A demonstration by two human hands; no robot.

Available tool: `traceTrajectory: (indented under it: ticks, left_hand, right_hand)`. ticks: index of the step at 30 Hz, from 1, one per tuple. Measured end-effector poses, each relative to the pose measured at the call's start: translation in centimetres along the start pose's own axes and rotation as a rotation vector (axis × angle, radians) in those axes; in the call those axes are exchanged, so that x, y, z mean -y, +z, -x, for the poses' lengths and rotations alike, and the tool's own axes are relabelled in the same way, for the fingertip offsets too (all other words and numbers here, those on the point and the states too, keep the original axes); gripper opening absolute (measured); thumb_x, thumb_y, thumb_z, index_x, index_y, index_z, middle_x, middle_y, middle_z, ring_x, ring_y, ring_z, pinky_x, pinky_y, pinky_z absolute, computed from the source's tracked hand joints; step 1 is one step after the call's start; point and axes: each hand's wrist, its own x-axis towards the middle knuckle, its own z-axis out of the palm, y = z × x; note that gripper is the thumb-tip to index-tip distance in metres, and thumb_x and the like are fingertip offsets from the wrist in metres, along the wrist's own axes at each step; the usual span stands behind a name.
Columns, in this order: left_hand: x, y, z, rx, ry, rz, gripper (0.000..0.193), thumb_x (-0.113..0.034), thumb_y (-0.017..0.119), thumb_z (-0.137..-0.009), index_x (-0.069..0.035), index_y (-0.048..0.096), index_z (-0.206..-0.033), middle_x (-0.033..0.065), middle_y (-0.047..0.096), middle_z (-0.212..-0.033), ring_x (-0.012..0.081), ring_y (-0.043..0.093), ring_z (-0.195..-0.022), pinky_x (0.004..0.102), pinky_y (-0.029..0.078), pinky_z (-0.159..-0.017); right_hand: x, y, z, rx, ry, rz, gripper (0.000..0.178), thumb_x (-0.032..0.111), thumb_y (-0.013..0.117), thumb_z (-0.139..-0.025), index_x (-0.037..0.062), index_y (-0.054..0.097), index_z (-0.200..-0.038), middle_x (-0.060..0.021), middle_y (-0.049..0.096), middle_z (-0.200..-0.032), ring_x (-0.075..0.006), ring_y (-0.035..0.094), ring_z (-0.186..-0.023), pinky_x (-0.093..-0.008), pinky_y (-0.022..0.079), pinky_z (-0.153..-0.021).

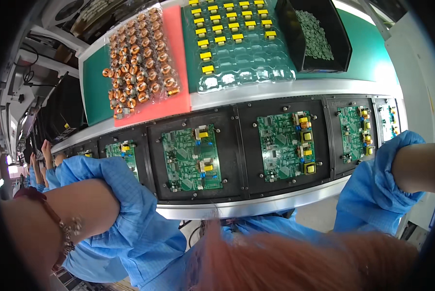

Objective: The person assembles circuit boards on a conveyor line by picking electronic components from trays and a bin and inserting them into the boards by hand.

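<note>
Both my arms are raised toward the picture's sides, in blue sleeves. My left forearm (89, 208), with a beaded bracelet (68, 234) and a dark red band at the wrist, runs out at the left rim. My right forearm (416, 167) runs out at the right rim, where a dark band shows. Neither hand's fingers are visible. Between the arms, green circuit boards (191, 157) lie in black carrier frames (234, 186) along a line. The nearer right board (285, 145) carries yellow parts and a copper coil along its right side; the one left of it has fewer.
Beyond the line, copper-wound coils (140, 63) fill a clear tray on a pink sheet (178, 97). Yellow block parts (220, 40) sit in a clear blister tray (254, 77). A black bin (341, 36) holds small grey-green pieces. At far left, another person's hands (46, 151) show.
</note>
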Motion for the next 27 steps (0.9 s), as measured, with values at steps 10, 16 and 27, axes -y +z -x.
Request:
traceTrajectory:
  ticks: [10, 16, 27]
  left_hand:
    - [-1.0, -0.7, 0.2, -0.095, 0.023, -0.198, 0.029, -0.011, 0.055, -0.085, 0.002, 0.05, -0.111, 0.013, 0.056, -0.106, 0.0294, 0.053, -0.099, 0.0362, 0.043, -0.085]
    - [-1.6, -1.2, 0.2, -0.147, 0.04, -0.321, 0.026, -0.012, 0.053, -0.087, 0.003, 0.051, -0.108, 0.0131, 0.057, -0.102, 0.0295, 0.055, -0.095, 0.0356, 0.045, -0.082]
    - [-3.2, -0.3, 0.8, -0.233, 0.068, -0.489, 0.023, -0.015, 0.05, -0.089, 0.004, 0.055, -0.101, 0.0133, 0.059, -0.094, 0.0296, 0.057, -0.088, 0.0344, 0.048, -0.076]
  right_hand:
    - [-1.3, -0.7, 1.3, -0.036, 0.086, 0.052, 0.046, 0.017, 0.053, -0.089, 0.0097, 0.043, -0.133, -0.0174, 0.049, -0.127, -0.0358, 0.051, -0.11, -0.0445, 0.047, -0.086]
    - [-2.2, -1.0, 1.9, -0.057, 0.143, 0.077, 0.042, 0.018, 0.05, -0.09, 0.0083, 0.045, -0.131, -0.0167, 0.051, -0.125, -0.0332, 0.052, -0.109, -0.0427, 0.047, -0.086]
    - [-4.0, -3.0, 4.3, -0.095, 0.272, 0.173, 0.037, 0.018, 0.045, -0.093, 0.0059, 0.048, -0.127, -0.0154, 0.054, -0.12, -0.0283, 0.055, -0.106, -0.0393, 0.048, -0.084]
